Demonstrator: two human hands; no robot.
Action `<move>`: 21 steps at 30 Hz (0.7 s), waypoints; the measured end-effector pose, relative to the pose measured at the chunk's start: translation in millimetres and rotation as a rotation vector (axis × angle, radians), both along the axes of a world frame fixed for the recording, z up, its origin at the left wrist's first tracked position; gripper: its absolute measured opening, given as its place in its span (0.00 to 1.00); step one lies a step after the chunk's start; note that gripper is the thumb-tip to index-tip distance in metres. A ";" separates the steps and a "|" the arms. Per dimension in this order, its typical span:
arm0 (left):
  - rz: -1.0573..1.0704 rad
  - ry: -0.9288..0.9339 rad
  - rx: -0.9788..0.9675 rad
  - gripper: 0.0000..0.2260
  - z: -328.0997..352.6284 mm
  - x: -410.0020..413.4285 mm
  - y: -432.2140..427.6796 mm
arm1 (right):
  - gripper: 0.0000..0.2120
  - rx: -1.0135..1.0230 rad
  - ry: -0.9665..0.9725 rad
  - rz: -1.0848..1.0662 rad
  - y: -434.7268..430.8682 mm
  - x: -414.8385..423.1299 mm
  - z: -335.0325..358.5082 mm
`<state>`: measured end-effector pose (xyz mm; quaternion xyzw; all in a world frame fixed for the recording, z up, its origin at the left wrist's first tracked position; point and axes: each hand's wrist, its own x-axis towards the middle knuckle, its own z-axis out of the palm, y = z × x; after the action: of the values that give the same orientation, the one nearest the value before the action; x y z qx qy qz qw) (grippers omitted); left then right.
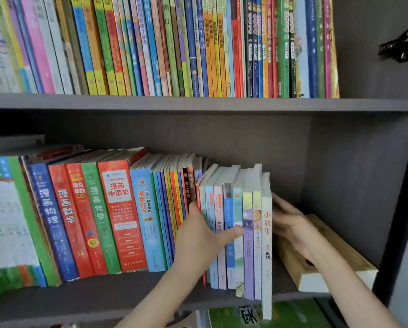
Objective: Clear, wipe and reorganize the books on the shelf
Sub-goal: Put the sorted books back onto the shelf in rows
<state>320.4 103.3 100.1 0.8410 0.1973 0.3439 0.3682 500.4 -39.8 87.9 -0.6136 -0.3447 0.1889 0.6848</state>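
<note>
Pastel slim books (pixel 248 209), gripped by left hand (pixel 198 235) (fingers hidden), pressed by flat right hand (pixel 292 226).

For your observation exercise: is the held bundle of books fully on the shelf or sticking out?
Sticking out: the bundle overhangs the shelf edge, left hand gripping it, right hand pressing.

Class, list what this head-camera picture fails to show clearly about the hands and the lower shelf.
Head view:
- left hand: fingers hidden behind the slim books it grips.
- right hand: motion-blurred; contact with the white book unclear.
- wooden block: partly covered by the person's arm.
- far-left books: titles blurred.
</note>
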 end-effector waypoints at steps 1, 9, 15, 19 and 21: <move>0.004 0.005 0.001 0.38 -0.9 0.0 -1.5 | 0.31 -0.026 -0.054 -0.158 -5.0 -10.2 -1.6; -0.077 0.039 0.100 0.36 -8.1 -2.6 -3.0 | 0.46 -0.076 -0.321 -0.076 -33.8 -114.9 -23.7; -0.142 0.065 0.209 0.40 -11.0 -10.2 8.0 | 0.49 -0.378 -0.549 -0.285 -20.2 -105.5 -42.6; -0.064 0.037 0.220 0.39 -16.4 -2.7 5.7 | 0.43 -0.370 -0.471 -0.211 -15.0 -84.0 -36.2; -0.004 0.029 0.239 0.40 -18.3 3.4 0.3 | 0.40 -0.342 -0.442 -0.172 -13.7 -72.0 -33.3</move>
<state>323.8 103.6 81.8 0.8841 0.1582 0.3521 0.2631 428.4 -53.5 54.6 -0.7733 -0.3955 0.0472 0.4933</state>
